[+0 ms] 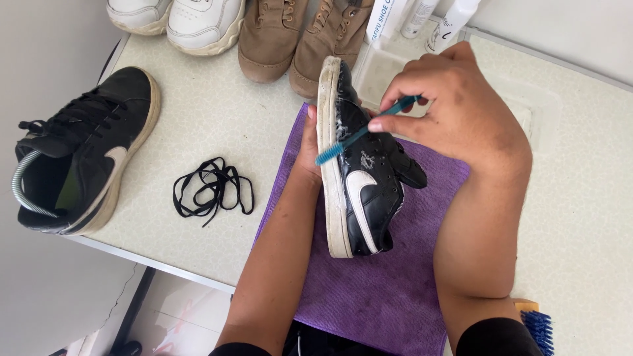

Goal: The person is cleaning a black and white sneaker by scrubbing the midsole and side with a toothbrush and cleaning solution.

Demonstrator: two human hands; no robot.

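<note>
Over the purple cloth (389,290), the left hand (308,142) clasps the black sneaker (362,178) on edge; the right hand (455,109) pinches a teal brush (359,134), bristles on its side.

My left hand (308,142), frame centre, is mostly hidden, fingers curled in a grip. My right hand (455,109), upper right, pinches with thumb and fingers, wrist bent.

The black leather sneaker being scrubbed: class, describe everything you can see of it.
The black leather sneaker with a white curved side mark and worn off-white rubber sole stands on its side, tilted, over the purple cloth. Its laces are out. Foam specks dot the upper. The left hand grips its sole side; the right hand presses a teal toothbrush against it.
</note>
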